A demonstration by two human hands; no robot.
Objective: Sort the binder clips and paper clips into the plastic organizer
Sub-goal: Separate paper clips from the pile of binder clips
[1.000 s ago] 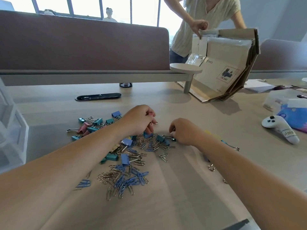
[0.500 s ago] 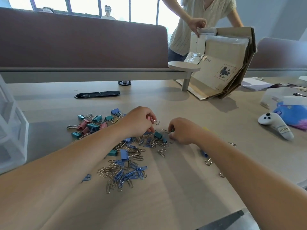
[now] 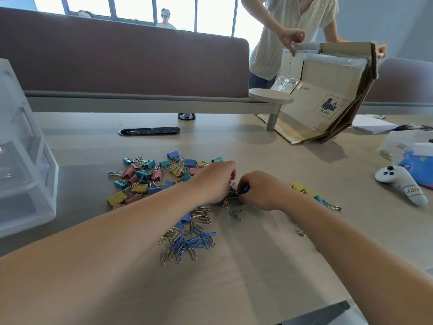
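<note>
Coloured binder clips (image 3: 150,177) lie heaped on the desk, with a spread of silver and blue paper clips (image 3: 187,240) nearer to me. My left hand (image 3: 215,179) is curled over the middle of the heap, and a binder clip's wire loop shows under its fingers. My right hand (image 3: 260,191) is almost touching it and pinches a small blue binder clip (image 3: 244,189). A few more binder clips (image 3: 304,190) lie behind my right wrist. The clear plastic organizer (image 3: 25,165) stands at the left edge.
A white controller (image 3: 400,184) and a blue pouch (image 3: 419,160) lie at the right. A person handles a tilted cardboard box (image 3: 328,99) at the back right. Behind the heap is a black cable slot (image 3: 150,131), and a brown divider panel (image 3: 121,59) runs along the back.
My two hands have drawn together over the middle of the heap until they almost meet. My left hand has come down from its raised position.
</note>
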